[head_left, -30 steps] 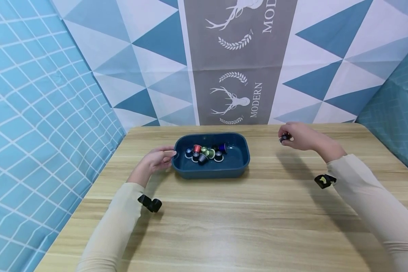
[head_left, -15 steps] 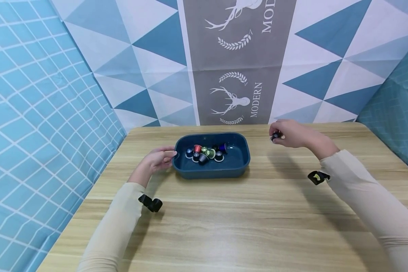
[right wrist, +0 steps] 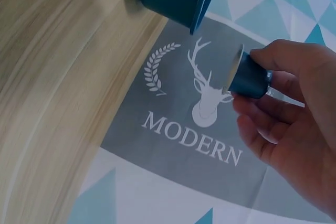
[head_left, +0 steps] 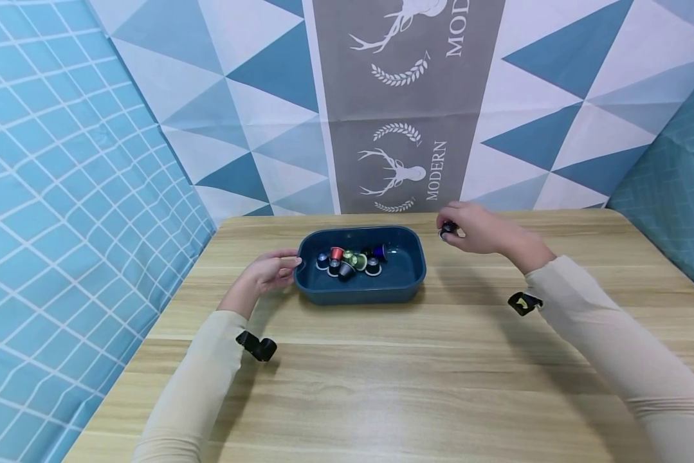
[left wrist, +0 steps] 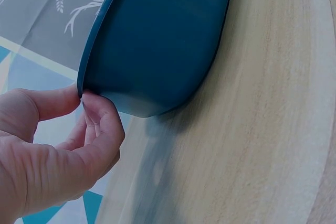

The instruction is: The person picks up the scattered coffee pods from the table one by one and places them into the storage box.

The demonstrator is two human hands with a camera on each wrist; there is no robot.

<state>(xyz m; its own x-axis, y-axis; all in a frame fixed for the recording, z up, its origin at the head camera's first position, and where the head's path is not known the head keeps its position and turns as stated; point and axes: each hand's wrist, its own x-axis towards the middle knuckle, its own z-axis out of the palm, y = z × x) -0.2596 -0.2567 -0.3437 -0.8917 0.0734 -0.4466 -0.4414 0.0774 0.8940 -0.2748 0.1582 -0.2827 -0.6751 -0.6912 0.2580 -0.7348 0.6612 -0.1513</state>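
My left hand (head_left: 268,271) pinches the left rim of a dark blue rectangular basin (head_left: 358,296); the left wrist view has thumb and forefinger meeting at the basin's edge (left wrist: 152,40). Inside the basin lie several coffee capsules, among them a red one (head_left: 336,253), a green one (head_left: 358,261) and a dark grey one (head_left: 346,271). Above the table, just right of the basin, my right hand (head_left: 474,228) holds a dark blue coffee capsule (right wrist: 248,77) between thumb and fingers. Its pale rimmed end faces toward the basin's side.
The wooden table (head_left: 370,379) reaches back to a patterned backdrop (head_left: 393,103) with deer prints. A blue grid cloth (head_left: 63,193) hangs along the left, and a teal cloth (head_left: 671,186) at the right. Black cameras sit at both wrists.
My right hand has moved left with the capsule, from well right of the basin to close by its right end. The left hand and basin have stayed in place.
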